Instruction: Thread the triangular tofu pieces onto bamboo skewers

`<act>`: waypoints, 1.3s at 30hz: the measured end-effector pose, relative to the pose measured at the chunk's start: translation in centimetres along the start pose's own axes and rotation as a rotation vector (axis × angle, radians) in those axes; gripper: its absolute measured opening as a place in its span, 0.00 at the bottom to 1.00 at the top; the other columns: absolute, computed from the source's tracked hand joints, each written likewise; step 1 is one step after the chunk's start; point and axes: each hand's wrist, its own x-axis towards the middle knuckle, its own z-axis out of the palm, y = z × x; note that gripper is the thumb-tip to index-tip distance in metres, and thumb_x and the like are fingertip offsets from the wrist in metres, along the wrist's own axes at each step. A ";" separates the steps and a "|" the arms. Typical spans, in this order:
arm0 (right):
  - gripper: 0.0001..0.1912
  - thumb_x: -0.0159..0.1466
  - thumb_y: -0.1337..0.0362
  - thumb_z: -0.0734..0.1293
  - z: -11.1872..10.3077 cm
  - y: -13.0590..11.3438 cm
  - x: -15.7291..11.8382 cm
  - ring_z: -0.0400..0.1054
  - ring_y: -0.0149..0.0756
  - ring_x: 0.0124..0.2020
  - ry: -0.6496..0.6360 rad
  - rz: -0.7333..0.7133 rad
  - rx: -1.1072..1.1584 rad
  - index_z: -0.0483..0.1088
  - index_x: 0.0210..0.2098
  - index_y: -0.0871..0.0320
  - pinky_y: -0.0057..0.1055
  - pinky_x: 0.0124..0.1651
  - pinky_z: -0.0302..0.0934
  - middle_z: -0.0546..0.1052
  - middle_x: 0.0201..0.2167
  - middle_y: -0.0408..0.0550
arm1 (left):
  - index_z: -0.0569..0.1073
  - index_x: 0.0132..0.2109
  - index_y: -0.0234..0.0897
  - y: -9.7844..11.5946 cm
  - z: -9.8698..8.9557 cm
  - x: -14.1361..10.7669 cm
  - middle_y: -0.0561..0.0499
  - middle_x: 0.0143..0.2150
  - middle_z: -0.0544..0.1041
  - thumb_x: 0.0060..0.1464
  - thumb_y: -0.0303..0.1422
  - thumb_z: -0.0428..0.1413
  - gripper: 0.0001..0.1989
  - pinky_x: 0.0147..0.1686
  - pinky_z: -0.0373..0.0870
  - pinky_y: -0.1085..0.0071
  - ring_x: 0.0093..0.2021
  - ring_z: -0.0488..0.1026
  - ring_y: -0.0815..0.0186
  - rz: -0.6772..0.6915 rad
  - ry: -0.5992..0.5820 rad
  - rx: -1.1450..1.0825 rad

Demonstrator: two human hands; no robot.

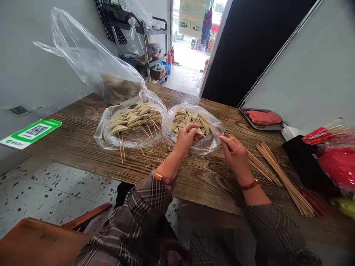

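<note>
Partly hidden, pale piece (200, 132), in left grip (188, 136)

head view: worn on head; faces forward and down; close above tabletop (91, 155); doorway (191, 48) beyond

left hand (189, 136): pale triangle (200, 132) | right hand (232, 146): thin stick (216, 136)

Red bundle (338, 168) and green item (345, 207) cut off by right edge, blurred; piece in left hand (186, 138) partly hidden by fingers.
</note>
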 end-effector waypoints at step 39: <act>0.17 0.72 0.63 0.58 0.8 0.2 0.9 0.73 0.38 0.40 -0.096 0.146 0.003 0.75 0.51 0.57 0.31 0.43 0.63 0.78 0.39 0.51 | 0.75 0.49 0.28 0.0 4.7 4.2 0.34 0.54 0.72 0.57 0.35 0.55 0.17 0.53 0.60 0.53 0.58 0.63 0.44 0.606 -0.023 1.785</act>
